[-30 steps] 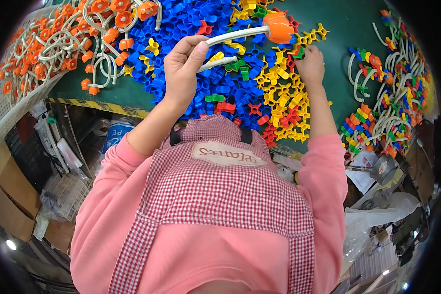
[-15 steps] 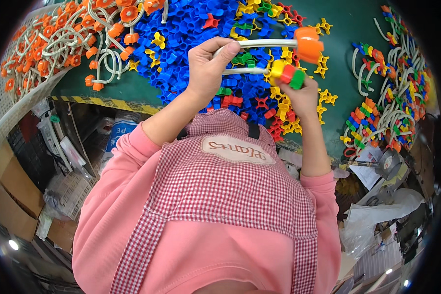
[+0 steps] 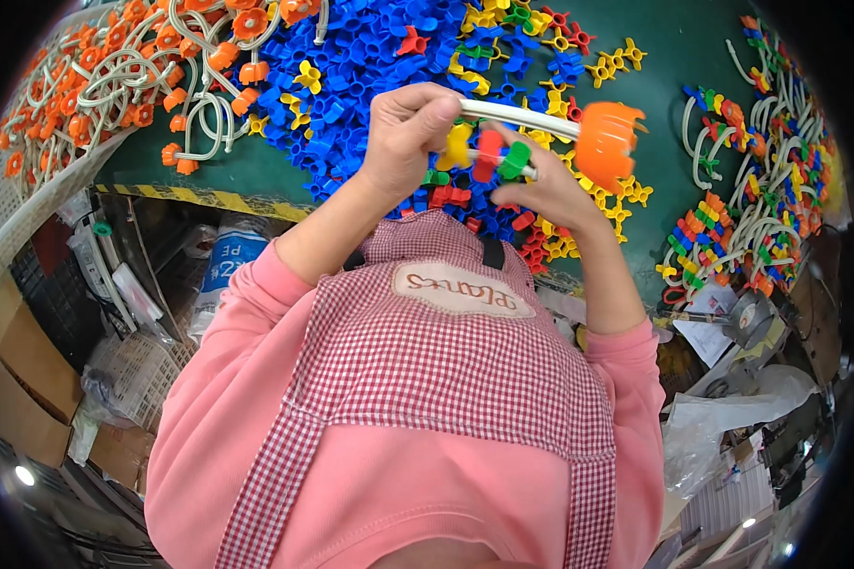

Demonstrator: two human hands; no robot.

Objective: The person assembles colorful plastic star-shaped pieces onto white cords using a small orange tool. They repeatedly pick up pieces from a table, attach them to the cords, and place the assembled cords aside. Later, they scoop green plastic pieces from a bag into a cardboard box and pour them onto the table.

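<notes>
My left hand (image 3: pixel 403 137) pinches a doubled white cord (image 3: pixel 517 116) above the table. An orange, claw-edged plastic cup (image 3: pixel 607 147) sits on the cord's bend at the right. On the lower length, a yellow piece (image 3: pixel 455 146), a red piece (image 3: pixel 488 156) and a green piece (image 3: pixel 515 160) are threaded, slightly spaced, with the cord's tip poking out past the green one. My right hand (image 3: pixel 555 190) is beside that tip, thumb and fingers apart around it. Some of its fingers are hidden behind the cord and the pieces.
A heap of blue plastic connectors (image 3: pixel 351 66) covers the green table (image 3: pixel 674 85), with yellow connectors (image 3: pixel 621 62) to its right. Cords with orange cups (image 3: pixel 114 85) fill the left side. Threaded cords (image 3: pixel 759 190) pile at the right. Yellow-black tape (image 3: pixel 209 197) lines the near edge.
The yellow, red and green pieces have shifted left along the cord, and its tip now shows. My right hand has loosened from them. The orange cup has dropped lower and turned.
</notes>
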